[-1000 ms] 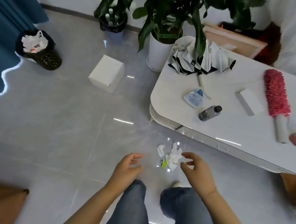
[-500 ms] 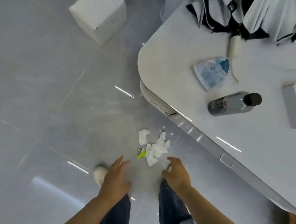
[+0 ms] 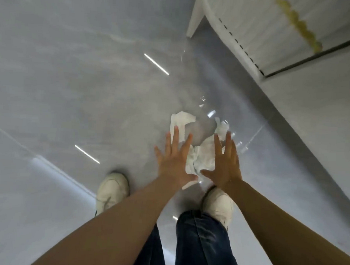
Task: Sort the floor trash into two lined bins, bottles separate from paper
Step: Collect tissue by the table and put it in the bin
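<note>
The work looks to be at an early step, as I judge it: the crumpled paper (image 3: 204,156) lies on the grey floor (image 3: 71,86), just beyond the person's shoes, and nothing from it is lifted. Both hands reach down over this pile with the fingers straight and spread wide. The left hand (image 3: 175,158) hangs over the left side of the pile, above one flatter white piece (image 3: 180,120) that lies a little farther away, and the right hand (image 3: 224,163) is over the right side. Neither hand holds anything; whether the fingertips already touch the paper I cannot tell, because the picture is blurred by motion. Between the two hands the white tissue shows clearly, so the hands stand on both sides of it, as if to gather it together. What is left, in my judgement, is nearly everything: to collect the paper, to carry it to the bin for paper, and to deal with any bottles. No bin and no bottle are in view here, so I cannot say what the bins contain or how full they are. At the far right only the underside and edge of the white counter (image 3: 313,99) are seen, near the pile but apart from it.
</note>
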The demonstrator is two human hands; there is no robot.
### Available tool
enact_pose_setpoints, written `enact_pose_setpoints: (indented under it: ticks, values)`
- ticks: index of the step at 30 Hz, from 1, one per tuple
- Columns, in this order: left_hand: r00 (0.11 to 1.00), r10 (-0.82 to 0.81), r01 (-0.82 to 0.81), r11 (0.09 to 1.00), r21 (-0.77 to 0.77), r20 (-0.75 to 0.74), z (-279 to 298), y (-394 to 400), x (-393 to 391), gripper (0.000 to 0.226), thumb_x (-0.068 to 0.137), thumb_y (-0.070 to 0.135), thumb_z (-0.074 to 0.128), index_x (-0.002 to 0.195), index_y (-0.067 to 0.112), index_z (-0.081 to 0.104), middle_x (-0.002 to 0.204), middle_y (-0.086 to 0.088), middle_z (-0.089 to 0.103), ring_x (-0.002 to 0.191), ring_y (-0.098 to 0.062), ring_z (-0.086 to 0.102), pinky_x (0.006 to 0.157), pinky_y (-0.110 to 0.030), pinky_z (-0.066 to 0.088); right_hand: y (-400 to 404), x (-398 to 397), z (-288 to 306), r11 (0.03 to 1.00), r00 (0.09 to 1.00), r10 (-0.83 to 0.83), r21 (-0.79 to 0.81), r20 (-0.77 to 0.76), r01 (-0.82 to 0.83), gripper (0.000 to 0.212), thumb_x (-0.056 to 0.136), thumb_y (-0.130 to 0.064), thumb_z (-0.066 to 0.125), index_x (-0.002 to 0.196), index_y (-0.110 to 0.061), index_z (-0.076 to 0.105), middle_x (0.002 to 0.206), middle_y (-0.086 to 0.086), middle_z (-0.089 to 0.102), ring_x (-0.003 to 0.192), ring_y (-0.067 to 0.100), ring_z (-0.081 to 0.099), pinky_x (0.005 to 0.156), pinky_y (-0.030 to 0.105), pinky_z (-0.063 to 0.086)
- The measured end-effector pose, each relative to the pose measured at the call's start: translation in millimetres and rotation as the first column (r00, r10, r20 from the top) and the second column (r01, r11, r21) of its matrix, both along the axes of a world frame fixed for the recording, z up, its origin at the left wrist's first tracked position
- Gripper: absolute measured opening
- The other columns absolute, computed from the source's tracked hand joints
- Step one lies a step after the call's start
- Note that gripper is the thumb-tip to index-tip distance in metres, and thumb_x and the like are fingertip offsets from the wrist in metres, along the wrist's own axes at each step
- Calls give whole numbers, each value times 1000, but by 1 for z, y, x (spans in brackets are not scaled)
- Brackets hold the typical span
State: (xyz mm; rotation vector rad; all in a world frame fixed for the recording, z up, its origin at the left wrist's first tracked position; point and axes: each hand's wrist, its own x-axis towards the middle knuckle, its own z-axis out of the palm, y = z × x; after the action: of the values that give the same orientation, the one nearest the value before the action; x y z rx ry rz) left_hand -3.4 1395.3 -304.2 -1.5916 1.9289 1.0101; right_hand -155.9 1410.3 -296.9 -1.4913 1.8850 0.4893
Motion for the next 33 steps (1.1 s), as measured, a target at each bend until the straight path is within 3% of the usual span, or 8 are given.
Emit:
enact_pose_setpoints:
  ticks: [6, 9, 11, 13, 16, 20, 25, 33]
  values:
    - [972, -224, 233, 958, -168, 68, -46, -14, 10, 122, 72, 59, 67, 142, 31, -30, 140, -7, -49, 137, -33, -32, 112, -58, -4, -11, -12, -36, 993, 998, 42, -114, 47, -36, 78, 86, -41, 63, 148, -24, 19, 159, 6, 0, 146, 28, 9, 116, 40, 23]
    - [967, -252, 232, 936, -264, -46, -52, -20, 18, 100, 61, 45, 81, 145, 32, 29, 156, -7, 21, 136, -34, 31, 104, -48, 34, -15, -9, -37, 987, 991, 17, -158, 133, 4, 53, 85, -9, 62, 134, -18, 45, 146, 9, 31, 131, 28, 38, 101, 34, 44]
    - [976, -112, 41, 937, -346, -187, -56, -16, 26, 64, 57, 27, 87, 114, 22, 60, 118, -7, 59, 98, -31, 59, 76, -38, 51, -12, -5, -37, 990, 980, 24, -140, 197, 3, 46, 81, 2, 60, 124, -13, 55, 129, 11, 43, 110, 30, 52, 90, 31, 48]
    - [957, 106, -159, 970, -182, -271, -50, -14, 32, 16, 82, 11, 66, 96, 12, 59, 97, -8, 59, 87, -29, 58, 72, -36, 48, -5, -2, -34, 996, 970, -46, -70, 238, 64, 36, 83, -1, 58, 117, -10, 59, 121, 10, 48, 99, 31, 57, 86, 26, 44]
    - [906, 379, -376, 925, 51, -189, -28, 1, 41, 14, 93, 6, 45, 92, 4, 58, 91, -7, 50, 84, -22, 50, 61, -17, 31, 6, 11, -8, 904, 875, -425, 55, 232, 425, 29, 85, -7, 61, 114, -9, 61, 113, 9, 54, 98, 27, 57, 80, 21, 39]
    - [685, 717, -689, 695, 203, -130, 59, 7, 48, 25, 89, 5, 51, 65, 11, 53, 69, -1, 53, 64, -10, 47, 47, -14, 32, 8, 23, 75, 571, 525, -807, 134, 271, 810, 28, 83, -6, 66, 110, -8, 64, 103, 7, 60, 88, 19, 53, 74, 25, 42]
    - [347, 922, -863, 386, 324, -175, 186, -7, 58, 14, 82, 5, 67, 80, 17, 62, 86, -5, 66, 82, -21, 62, 76, -37, 54, 8, 28, 184, 376, 300, -899, 212, 319, 902, 29, 82, -8, 68, 111, -9, 64, 106, 8, 61, 95, 27, 58, 83, 33, 49]
    - [134, 926, -886, 271, 376, -353, 430, -40, 66, 12, 79, -2, 69, 83, 10, 68, 78, -1, 67, 68, -12, 61, 57, -18, 53, -32, 39, 423, 514, 258, -778, 344, 573, 786, 21, 90, -1, 51, 108, -10, 58, 102, 13, 60, 91, 28, 57, 69, 29, 49]
